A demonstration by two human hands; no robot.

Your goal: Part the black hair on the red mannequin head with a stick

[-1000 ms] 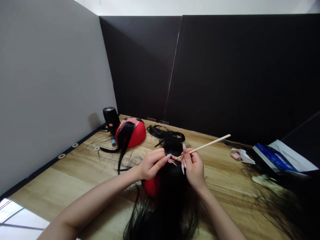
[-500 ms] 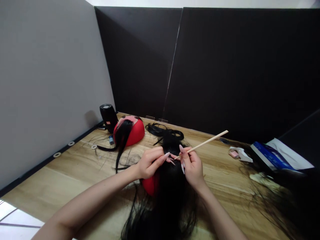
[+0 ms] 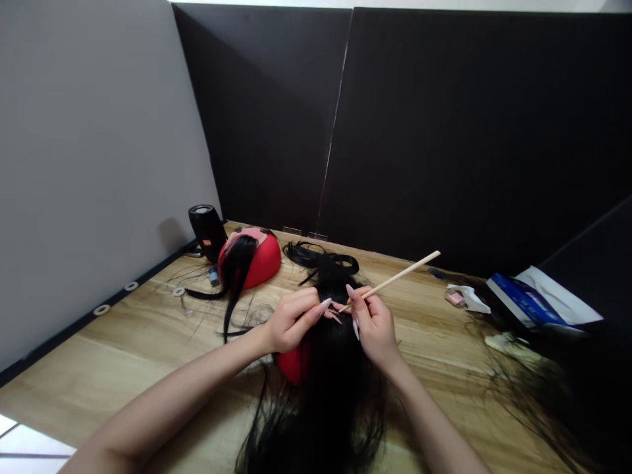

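A long black wig [image 3: 328, 395] lies over a red dome-shaped form [image 3: 290, 365] in front of me, its hair falling toward the table's near edge. On top of it, my left hand [image 3: 296, 319] is closed in a pinch, thumb against index finger. What lies between those fingertips is too small to make out. Held between thumb and fingers, a thin pale wooden stick [image 3: 402, 272] slants up to the right from my right hand [image 3: 375, 322]. Its lower end meets the hair close to my left fingertips.
Back left stand a black cylindrical speaker [image 3: 207, 232] and a second red form [image 3: 266, 260] carrying a hairpiece. Loose black hair [image 3: 340, 263] lies behind the wig. Rightward are a pink block [image 3: 455, 299], a blue-and-white packet [image 3: 523, 303] and more dark hair. Dark panels [image 3: 419, 131] close off the back.
The whole view has shifted slightly, so everything sits a little further left. Both hands keep nearly the same place on the wig, and the stick stays in my right hand.
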